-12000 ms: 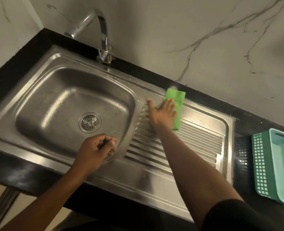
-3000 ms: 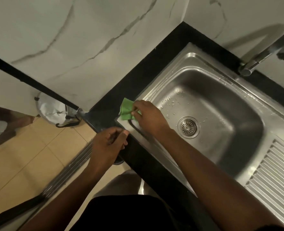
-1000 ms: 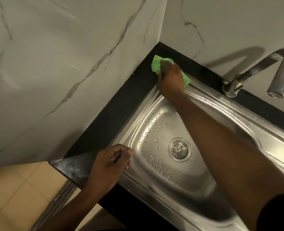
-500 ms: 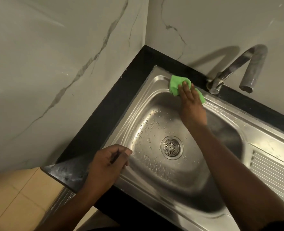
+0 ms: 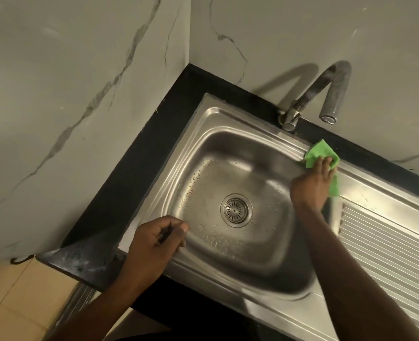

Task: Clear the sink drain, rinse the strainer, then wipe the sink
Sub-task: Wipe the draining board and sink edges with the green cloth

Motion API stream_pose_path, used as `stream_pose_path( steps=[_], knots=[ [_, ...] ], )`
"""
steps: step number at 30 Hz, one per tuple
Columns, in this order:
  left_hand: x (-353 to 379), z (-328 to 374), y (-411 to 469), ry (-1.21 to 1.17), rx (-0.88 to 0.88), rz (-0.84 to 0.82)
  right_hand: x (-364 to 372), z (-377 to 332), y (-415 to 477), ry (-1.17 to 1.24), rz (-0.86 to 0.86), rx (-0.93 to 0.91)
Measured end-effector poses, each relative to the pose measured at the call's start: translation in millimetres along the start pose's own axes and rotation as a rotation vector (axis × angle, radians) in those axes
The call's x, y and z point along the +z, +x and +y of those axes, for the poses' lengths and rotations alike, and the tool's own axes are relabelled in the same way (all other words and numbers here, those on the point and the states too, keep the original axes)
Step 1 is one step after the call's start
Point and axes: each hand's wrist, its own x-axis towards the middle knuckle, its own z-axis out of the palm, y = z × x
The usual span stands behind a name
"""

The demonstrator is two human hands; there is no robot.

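The right grip (image 5: 312, 184) lies flat with its fingers stretched out and released, pressing a green cloth (image 5: 320, 152) onto the back rim of the steel sink (image 5: 238, 118). The cloth shows past the fingertips and again along the outer side of that grip. The faucet (image 5: 326, 94) stands just beyond the right grip and a little to its left, its spout bent downward, apart from the cloth. The left grip (image 5: 154, 244) is clenched, knuckles up, and rests on the sink's front left corner where the steel meets the black worktop (image 5: 139, 173). A dark sliver shows between its thumb and forefinger, and I cannot tell whether that is a held thing or only shadow. The strainer (image 5: 236, 210) sits in the drain at the bottom of the basin, between the two grips and touched by neither. Water drops bead the basin wall just beyond the left grip. The ribbed drainboard (image 5: 387, 254) runs off to the right of the right grip's forearm. A marble-veined wall (image 5: 80, 94) rises beyond the worktop, to the left of both grips.
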Motion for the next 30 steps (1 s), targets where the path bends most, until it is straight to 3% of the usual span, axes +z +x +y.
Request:
stream_pose_path(
  steps=[2, 7, 10, 16, 21, 30],
  knots=[
    [1.7, 0.8, -0.3, 0.014, -0.001, -0.015, 16.3, -35.9, -6.7, 0.043, 0.003, -0.013],
    [1.3, -0.5, 0.6, 0.017, 0.012, -0.014, 62.3, -140.1, -28.8, 0.036, -0.165, -0.383],
    [1.8, -5.2, -0.3, -0.032, 0.024, 0.014, 78.7, -186.0, -30.6, 0.005, -0.188, -0.49],
    [11.9, -16.8, -2.5, -0.002, -0.021, -0.012, 79.9, -183.5, -6.7, -0.26, -0.19, -0.761],
    [24.2, -6.4, -5.6, -0.021, -0.016, -0.03, 49.5, -108.3, 7.9, -0.342, -0.167, -0.756],
    [33.4, -6.8, 1.1, 0.024, 0.003, -0.056, -34.3, 28.3, 13.7, -0.359, -0.191, -0.341]
  ],
)
